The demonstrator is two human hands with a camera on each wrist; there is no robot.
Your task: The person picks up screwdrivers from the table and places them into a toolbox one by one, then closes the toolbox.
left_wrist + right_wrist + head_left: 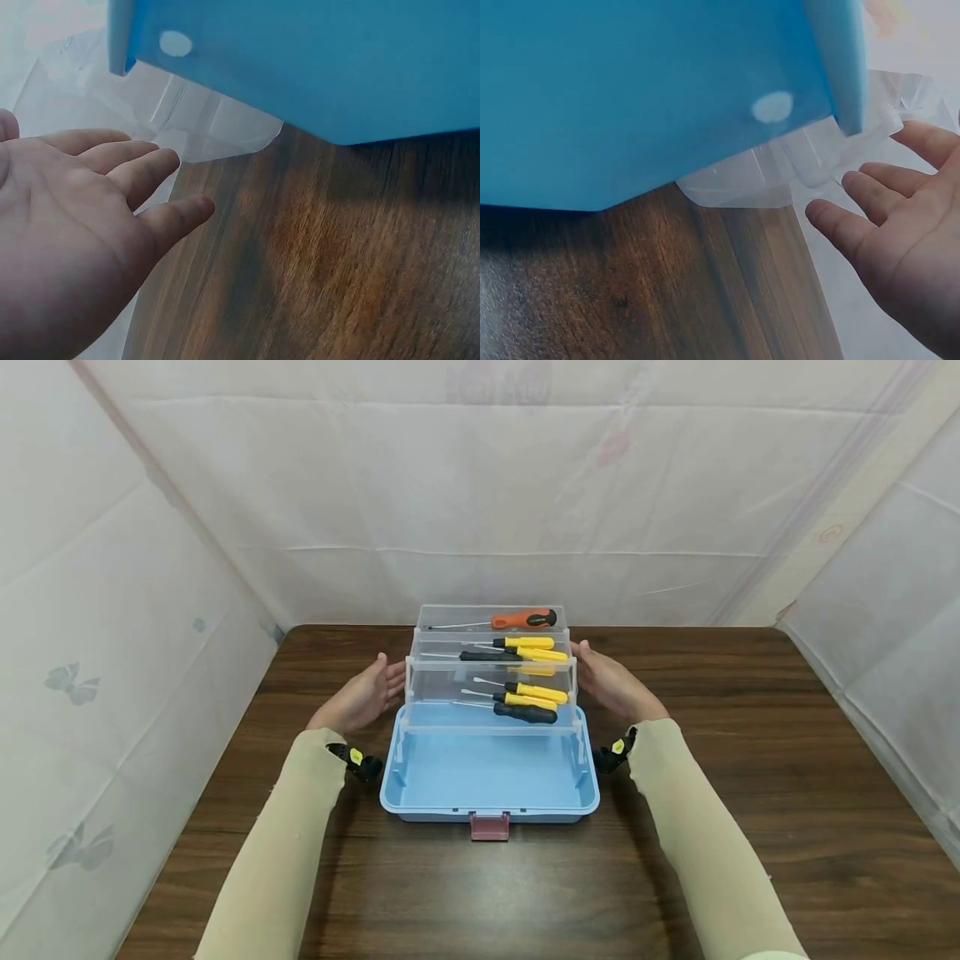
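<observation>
A light blue toolbox [491, 772] stands open, its clear tiered trays [442, 714] raised toward the back. An orange-and-black screwdriver [517, 620] lies in the rearmost section. Several yellow-handled screwdrivers [542, 693] and a black-handled screwdriver [525, 713] rest in the tiers in front of it. My left hand [363, 697] is beside the left end of the trays, fingers extended toward them. On the other side, my right hand [611, 681] has its fingertips right at the trays' right end. Both wrist views show straight, spread fingers near the clear plastic lid [232, 127] behind the blue box wall.
The toolbox sits on a dark wood table [750, 777]. A reddish latch [490, 827] hangs from its front edge. White sheeting [480, 485] rises behind the table's back edge and along both sides. A black wrist camera [358, 762] sits close to the toolbox's left side.
</observation>
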